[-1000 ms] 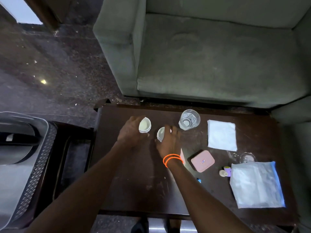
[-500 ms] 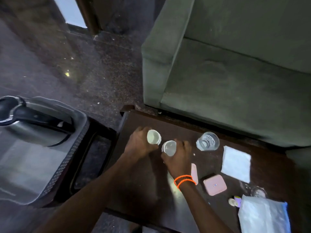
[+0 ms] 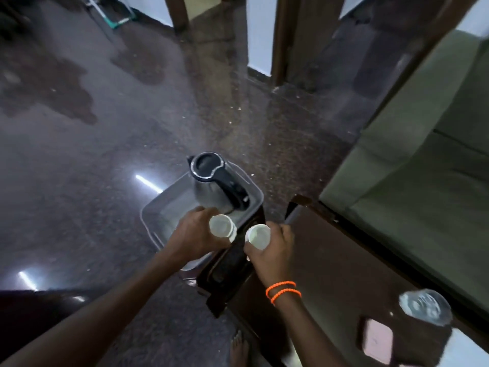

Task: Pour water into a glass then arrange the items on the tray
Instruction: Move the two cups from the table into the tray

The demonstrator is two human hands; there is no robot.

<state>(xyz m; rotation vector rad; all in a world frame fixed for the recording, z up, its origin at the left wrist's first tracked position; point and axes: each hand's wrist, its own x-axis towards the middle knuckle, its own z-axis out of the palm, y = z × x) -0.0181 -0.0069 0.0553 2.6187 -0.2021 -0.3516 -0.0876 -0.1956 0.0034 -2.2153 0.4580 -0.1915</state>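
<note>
My left hand grips a small white cup above the near right part of the grey tray. My right hand, with orange bands at the wrist, holds a second small white cup over the gap between the tray and the dark table. A steel kettle with a black lid and handle stands in the tray's far end. A glass of water rests on the table at the lower right.
A pink square case lies on the table near the glass. A dark stand sits between tray and table. A green sofa runs along the right. My bare foot shows on the dark polished floor below.
Both hands lifted the two white cups off the table and carried them left toward the tray. My view swung left, so the kettle and tray are now central and the glass sits at the lower right.
</note>
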